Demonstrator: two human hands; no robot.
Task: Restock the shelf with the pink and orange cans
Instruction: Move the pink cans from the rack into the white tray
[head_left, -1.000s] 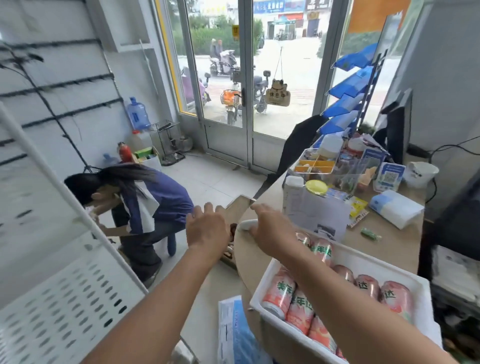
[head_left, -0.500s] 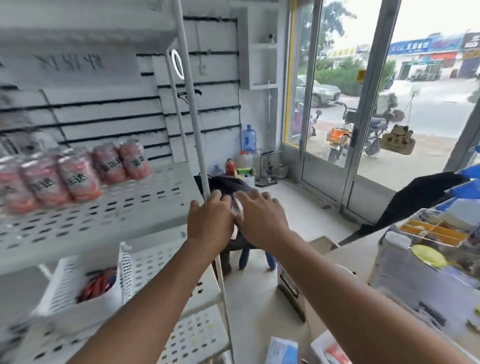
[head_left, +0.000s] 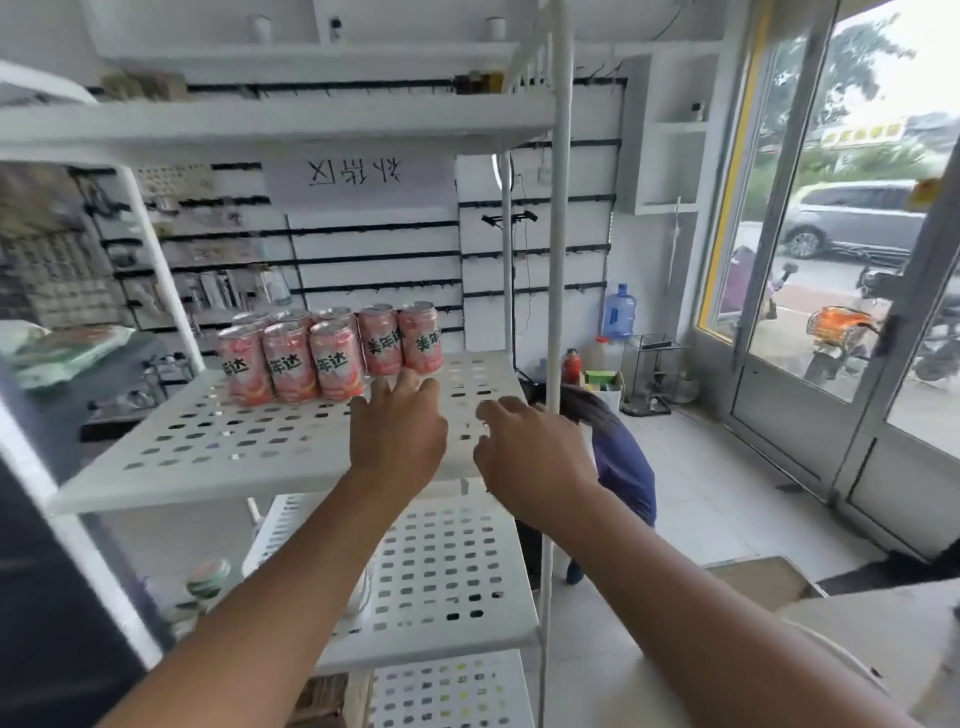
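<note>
Several pink and orange cans (head_left: 332, 349) stand upright in two rows on the white perforated shelf (head_left: 223, 441), toward its back middle. My left hand (head_left: 397, 431) reaches over the shelf with straight fingers; its fingertips are just in front of the rightmost cans, and I cannot tell whether they touch. My right hand (head_left: 530, 452) hovers over the shelf's right front corner, fingers loosely bent, holding nothing.
A white upright post (head_left: 558, 270) stands at the shelf's right front corner. More perforated shelves (head_left: 447, 582) sit below. A person (head_left: 613, 447) crouches behind the rack. Glass doors (head_left: 841, 291) are at the right, a counter corner (head_left: 852, 649) at the lower right.
The view swung left from the counter and its tray of cans to the rack. Both hands moved from in front of the post to over the shelf by the cans.
</note>
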